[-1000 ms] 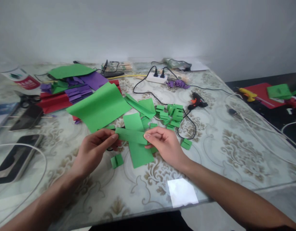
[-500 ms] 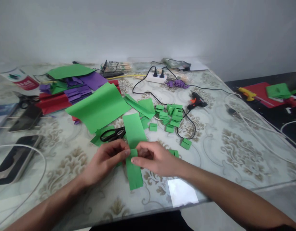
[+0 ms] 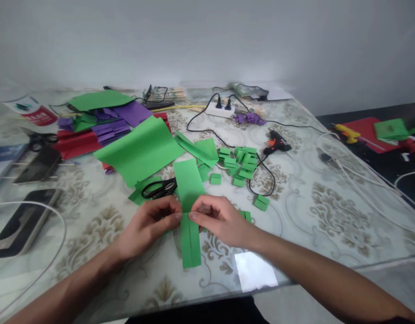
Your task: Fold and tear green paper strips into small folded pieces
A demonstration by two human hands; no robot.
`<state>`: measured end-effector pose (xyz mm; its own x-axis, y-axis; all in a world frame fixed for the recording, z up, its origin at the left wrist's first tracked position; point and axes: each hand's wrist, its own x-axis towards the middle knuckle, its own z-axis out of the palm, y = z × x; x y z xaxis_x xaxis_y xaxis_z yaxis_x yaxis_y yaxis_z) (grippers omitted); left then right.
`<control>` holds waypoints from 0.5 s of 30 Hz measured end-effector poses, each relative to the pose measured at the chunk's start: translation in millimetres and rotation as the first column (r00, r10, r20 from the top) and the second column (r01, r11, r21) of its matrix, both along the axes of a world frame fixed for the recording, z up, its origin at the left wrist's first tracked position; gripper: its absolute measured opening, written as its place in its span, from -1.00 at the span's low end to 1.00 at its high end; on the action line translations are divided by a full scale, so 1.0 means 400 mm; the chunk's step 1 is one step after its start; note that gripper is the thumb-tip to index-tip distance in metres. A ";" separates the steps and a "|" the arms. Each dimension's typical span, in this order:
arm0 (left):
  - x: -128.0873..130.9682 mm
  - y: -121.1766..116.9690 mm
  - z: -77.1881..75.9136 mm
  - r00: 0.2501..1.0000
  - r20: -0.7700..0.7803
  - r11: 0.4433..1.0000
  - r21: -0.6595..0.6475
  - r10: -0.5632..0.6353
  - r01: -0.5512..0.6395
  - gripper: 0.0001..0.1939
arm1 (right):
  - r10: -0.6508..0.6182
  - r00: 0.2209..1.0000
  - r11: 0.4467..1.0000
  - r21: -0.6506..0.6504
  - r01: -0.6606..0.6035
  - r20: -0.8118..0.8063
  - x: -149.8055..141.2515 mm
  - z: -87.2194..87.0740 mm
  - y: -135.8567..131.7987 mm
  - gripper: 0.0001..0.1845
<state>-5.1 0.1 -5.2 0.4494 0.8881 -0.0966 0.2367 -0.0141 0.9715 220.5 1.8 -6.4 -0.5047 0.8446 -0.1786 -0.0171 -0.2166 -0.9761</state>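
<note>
My left hand (image 3: pixel 152 225) and my right hand (image 3: pixel 218 219) both pinch the far end of a narrow folded green paper strip (image 3: pixel 190 243), which points toward me just above the table. Behind it lies a wider green paper piece (image 3: pixel 187 180). Black scissors (image 3: pixel 159 189) rest on green scraps just beyond my left hand. A heap of small folded green pieces (image 3: pixel 243 161) lies further out to the right.
A large green sheet (image 3: pixel 138 150) and purple and red paper (image 3: pixel 106 128) lie at the back left. A black glue gun (image 3: pixel 277 141), a power strip (image 3: pixel 221 109) and cables cross the glass-topped table (image 3: pixel 312 211). Phones (image 3: pixel 23 220) lie at the left.
The strip was held crosswise between my hands; both hands came nearer to me, turned it lengthwise and brought its long sides together. The scissors are now uncovered.
</note>
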 end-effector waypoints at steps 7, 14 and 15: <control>-0.002 -0.002 0.001 0.997 -0.056 0.998 0.031 -0.058 0.060 -0.77 | 0.014 0.999 0.998 0.056 -0.016 0.035 -0.004 -0.007 -0.003 -0.85; 0.003 -0.007 -0.005 0.992 -0.070 0.994 0.032 -0.103 0.106 -0.75 | 0.040 0.998 0.994 0.100 -0.045 0.051 -0.005 -0.006 -0.005 -0.92; 0.003 -0.007 -0.006 0.992 -0.074 0.994 0.036 -0.103 0.106 -0.75 | 0.038 0.998 0.994 0.103 -0.044 0.057 -0.005 -0.007 -0.006 -0.92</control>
<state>-4.0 -2.8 -7.5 0.5332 0.8403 -0.0980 0.3013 -0.0804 0.9501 218.4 -0.4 -9.0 -0.5310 0.8389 -0.1194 0.0438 -0.1136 -0.9926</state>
